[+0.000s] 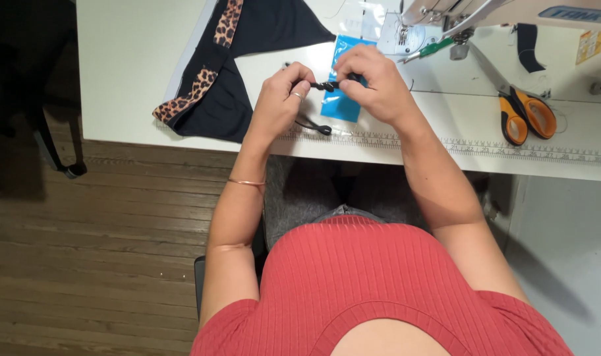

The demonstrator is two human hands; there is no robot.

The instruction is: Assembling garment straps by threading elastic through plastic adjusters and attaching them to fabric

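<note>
- Where the head view looks straight down, both hands meet above the white bench (136,59), just in front of the sewing machine (432,20).
- The left hand (277,99) has its grip closed on one end of a thin black strap (327,86), pinched between thumb and fingertips; a ring shows on one finger.
- The right hand (373,82) has its grip closed on the other end of the same strap, fingers curled over it.
- The strap is held off the bench, between the two hands, near the sewing machine and just over a blue plastic packet (343,105) lying flat there.
- A loose tail of black strap hangs below the left hand, ending beside a ruler strip (511,148) printed along the bench edge.
- A black garment with leopard-print trim (234,66) lies well left of the sewing machine, beside the left hand.
- Orange-handled scissors (524,115) lie to the right of the sewing machine's needle, apart from both hands.
- A green-handled tool (435,47) rests under the sewing machine's head.
</note>
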